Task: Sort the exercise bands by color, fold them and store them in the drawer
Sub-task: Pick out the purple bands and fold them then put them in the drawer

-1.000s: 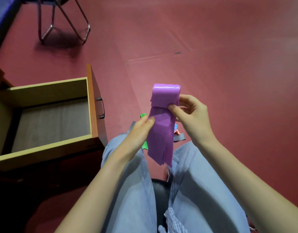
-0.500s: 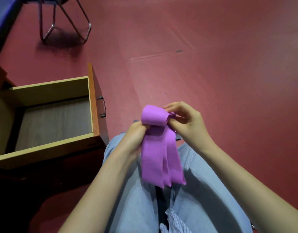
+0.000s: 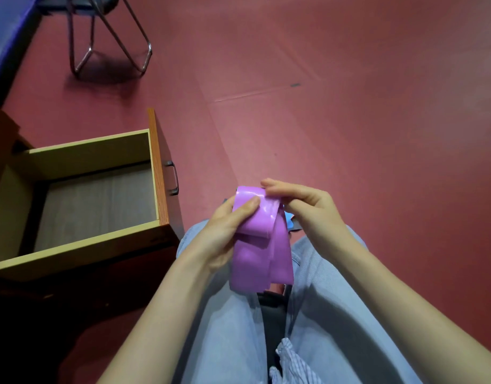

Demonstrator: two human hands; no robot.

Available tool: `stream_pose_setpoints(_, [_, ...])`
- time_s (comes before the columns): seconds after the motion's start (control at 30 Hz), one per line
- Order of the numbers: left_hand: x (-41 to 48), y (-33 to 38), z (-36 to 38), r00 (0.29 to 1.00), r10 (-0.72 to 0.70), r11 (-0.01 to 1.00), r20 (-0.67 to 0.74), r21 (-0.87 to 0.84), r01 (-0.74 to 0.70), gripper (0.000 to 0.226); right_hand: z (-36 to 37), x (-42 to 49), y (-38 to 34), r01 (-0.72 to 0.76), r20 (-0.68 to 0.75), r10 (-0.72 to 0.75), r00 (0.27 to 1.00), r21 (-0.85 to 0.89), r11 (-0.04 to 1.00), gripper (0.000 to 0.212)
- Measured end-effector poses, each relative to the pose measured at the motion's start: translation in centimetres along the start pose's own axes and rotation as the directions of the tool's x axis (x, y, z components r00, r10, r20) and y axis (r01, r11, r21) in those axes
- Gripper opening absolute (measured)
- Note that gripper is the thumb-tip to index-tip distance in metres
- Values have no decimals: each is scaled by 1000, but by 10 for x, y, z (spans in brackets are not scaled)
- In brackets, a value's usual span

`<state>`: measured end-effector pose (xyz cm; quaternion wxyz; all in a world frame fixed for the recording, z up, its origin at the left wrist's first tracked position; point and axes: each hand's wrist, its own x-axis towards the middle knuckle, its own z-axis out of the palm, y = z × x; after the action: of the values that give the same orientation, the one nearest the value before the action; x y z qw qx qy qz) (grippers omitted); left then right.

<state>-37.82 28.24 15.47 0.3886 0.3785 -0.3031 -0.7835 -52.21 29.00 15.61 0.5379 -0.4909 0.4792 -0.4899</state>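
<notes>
A purple exercise band (image 3: 262, 253) hangs folded over my lap, its top rolled into a loop. My left hand (image 3: 225, 231) grips the loop from the left, thumb pressed on its front. My right hand (image 3: 302, 206) pinches the loop's top right edge with curled fingers. Behind the band a scrap of blue band (image 3: 289, 218) and a grey one peek out on the floor, mostly hidden. The wooden drawer (image 3: 155, 167) stands pulled open at the left, its grey bottom bare.
A metal-legged chair (image 3: 111, 37) stands on the red floor at the top left. A blue mat edge (image 3: 6, 31) runs along the far left. My knees in light blue jeans (image 3: 336, 314) fill the lower middle.
Both hands brought the purple band down from in front of me toward my lap and rolled its top over. The folded loop is now thicker and the hanging tail shorter.
</notes>
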Motion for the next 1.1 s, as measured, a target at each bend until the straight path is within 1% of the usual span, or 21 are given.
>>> stream_pose_setpoints(0.07, [2,1,-1,996,81,992,-38,99,-77,25,2,-2,4,-102,-59,115,992,185,977,40])
stream_pose_setpoints(0.1, [3,2,0,990,121,985,-70,130,-112,23,3,-4,5,-164,-51,180,982,229,959,36])
stream_pose_setpoints(0.13, [5,2,1,980,166,976,-107,164,-147,18,4,-6,6,-222,-15,230,973,215,951,40])
stream_pose_setpoints(0.17, [7,2,1,966,215,960,-146,212,-182,13,4,-9,6,-260,37,258,965,162,952,40])
stream_pose_setpoints(0.23, [9,2,3,931,319,911,-178,328,-249,10,7,-14,5,-262,103,258,961,33,964,25])
stream_pose_setpoints(0.3, [9,1,6,906,383,868,-182,407,-285,10,9,-15,1,-213,66,217,974,-54,975,11])
stream_pose_setpoints(0.33, [9,1,8,901,389,861,-190,422,-283,11,8,-14,1,-193,54,198,979,-72,978,11])
stream_pose_setpoints(0.4, [9,1,10,902,375,863,-214,436,-255,14,7,-13,0,-187,63,191,980,-62,980,13])
stream_pose_setpoints(0.47, [11,1,11,906,345,879,-243,423,-222,19,9,-12,0,-214,81,215,973,-17,977,13])
stream_pose_setpoints(0.53, [11,0,16,911,309,910,-274,365,-199,18,15,-10,2,-263,104,257,961,44,964,15])
stream_pose_setpoints(0.63, [11,-1,22,912,254,950,-322,258,-174,13,25,-7,6,-321,114,303,946,208,924,22])
stream_pose_setpoints(0.7, [11,1,24,923,230,967,-308,176,-183,16,29,-7,8,-332,137,305,943,274,903,29])
stream_pose_setpoints(0.77, [10,4,24,934,223,971,-280,148,-188,24,29,-8,9,-319,156,287,945,264,910,33])
stream_pose_setpoints(0.83, [10,5,25,935,210,974,-287,138,-177,30,28,-8,8,-322,145,294,945,251,913,32])
stream_pose_setpoints(0.93, [9,2,23,938,201,976,-281,143,-166,35,27,-8,6,-311,64,305,950,255,916,20])
stream_pose_setpoints(1.0, [7,2,22,949,200,974,-242,152,-167,34,24,-9,6,-255,-11,264,965,217,942,12])
stream_pose_setpoints(1.1, [5,4,15,963,189,973,-190,169,-158,38,20,-10,8,-158,-41,164,986,115,981,12])
